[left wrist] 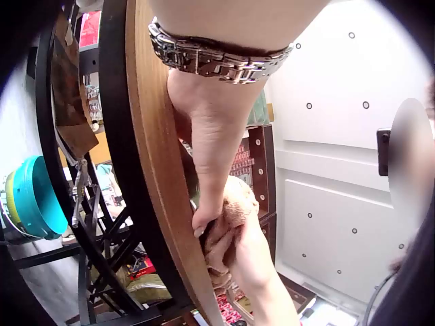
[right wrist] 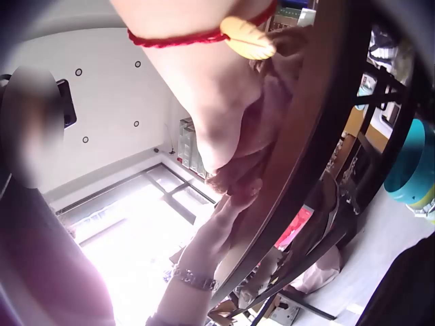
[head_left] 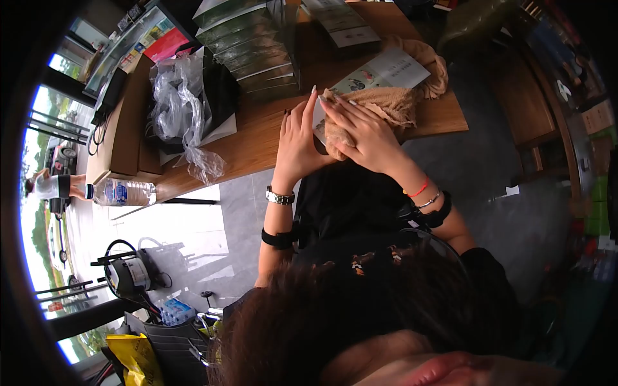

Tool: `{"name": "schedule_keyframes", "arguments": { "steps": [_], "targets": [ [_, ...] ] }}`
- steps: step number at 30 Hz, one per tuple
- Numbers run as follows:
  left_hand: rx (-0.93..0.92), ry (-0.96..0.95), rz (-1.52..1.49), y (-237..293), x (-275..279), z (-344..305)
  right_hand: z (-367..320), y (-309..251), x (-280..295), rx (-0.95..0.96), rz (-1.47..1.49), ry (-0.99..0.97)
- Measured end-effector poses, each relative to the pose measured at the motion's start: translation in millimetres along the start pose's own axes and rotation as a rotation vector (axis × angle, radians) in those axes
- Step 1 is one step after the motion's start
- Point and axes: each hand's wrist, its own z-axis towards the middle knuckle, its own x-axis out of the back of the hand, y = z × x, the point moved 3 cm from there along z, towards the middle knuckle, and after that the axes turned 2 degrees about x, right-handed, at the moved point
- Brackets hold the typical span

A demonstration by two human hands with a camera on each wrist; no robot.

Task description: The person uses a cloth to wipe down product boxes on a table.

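A tan cloth (head_left: 386,103) lies bunched at the table's near edge, over part of a printed flat item (head_left: 393,69). My right hand (head_left: 370,138) holds a fold of the cloth between its thumb and its extended fingers. To its left my left hand (head_left: 299,145) stands with straight fingers beside a pale flat surface (head_left: 318,122), its thumb toward the cloth. In the left wrist view, the left thumb tip touches the table edge area by the cloth (left wrist: 238,204). The right wrist view shows both hands close together at the cloth (right wrist: 234,173); the palms are hidden.
Wrapped stacks (head_left: 254,51) stand at the back of the table (head_left: 257,141), beside another printed stack (head_left: 341,29). Crumpled clear plastic (head_left: 180,106) lies at the left, near a cardboard box (head_left: 132,135) and a water bottle (head_left: 122,192). A wooden chair (head_left: 524,109) stands right.
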Motion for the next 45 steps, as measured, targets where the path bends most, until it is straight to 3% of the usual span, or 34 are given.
{"name": "schedule_keyframes", "arguments": {
  "steps": [3,5,8,10,11,14,15,17,19,20,24,27,29,31,34,37,39,42,43,44,45],
  "targets": [
    [0.043,0.003,-0.089,-2.7,2.2,1.5,-3.3,65.3,28.6,-0.255,-0.161,0.028],
    [0.021,0.026,-0.111,-4.5,3.1,2.0,-10.4,141.0,41.7,-0.275,-0.341,0.159],
    [-0.001,0.026,-0.164,-5.7,1.9,4.4,-8.2,158.5,48.4,-0.422,-0.364,0.089],
    [-0.005,0.026,-0.219,-7.9,1.3,8.6,4.4,113.6,31.8,-0.299,-0.363,0.034],
    [-0.006,0.029,-0.220,-8.5,0.9,9.4,9.1,92.9,16.1,-0.124,-0.311,0.016],
    [0.026,0.000,-0.236,-17.8,-2.6,6.8,14.1,-8.3,-15.8,0.003,0.014,-0.082],
    [-0.018,0.041,-0.216,-26.9,-6.8,4.1,11.7,-29.3,-36.4,0.133,0.024,-0.051],
    [-0.060,0.084,-0.185,-33.0,-5.3,3.5,13.7,-34.1,-36.7,0.120,0.179,-0.021],
    [-0.032,0.044,-0.269,-27.1,-4.2,2.7,16.3,-18.4,-23.0,0.060,-0.001,-0.132],
    [-0.012,0.013,-0.272,-23.2,-1.4,5.4,21.6,-6.5,-13.2,0.048,-0.019,-0.069],
    [0.003,0.030,-0.283,-14.4,1.5,6.1,12.3,86.6,20.5,-0.337,-0.278,0.092],
    [-0.002,0.038,-0.304,-15.4,-0.8,7.2,5.3,129.1,31.3,-0.394,-0.418,0.190],
    [0.009,0.023,-0.285,-15.7,-1.7,8.1,5.5,119.6,21.3,-0.367,-0.493,0.102],
    [0.020,0.007,-0.259,-15.3,-2.7,9.2,14.5,65.1,11.4,-0.320,-0.345,0.041],
    [0.022,-0.002,-0.236,-20.9,-4.6,6.1,11.1,-9.3,-26.3,0.056,-0.116,-0.023],
    [-0.024,0.042,-0.121,-30.2,-6.0,3.8,11.8,-26.8,-30.5,0.093,-0.016,-0.038],
    [0.036,-0.025,-0.210,-22.5,-2.5,4.0,16.2,-2.4,-20.8,0.001,-0.019,-0.014],
    [0.023,-0.016,-0.285,-14.5,0.4,5.8,21.4,64.4,7.2,-0.243,-0.346,0.078],
    [-0.005,0.000,-0.291,-13.7,1.2,6.6,19.7,96.1,13.2,-0.405,-0.227,0.121],
    [-0.032,0.008,-0.248,-14.2,0.5,6.7,18.5,125.1,26.6,-0.387,-0.217,0.134],
    [-0.037,0.016,-0.250,-14.6,0.4,7.4,19.6,136.0,37.3,-0.530,-0.268,0.117]
  ]
}}
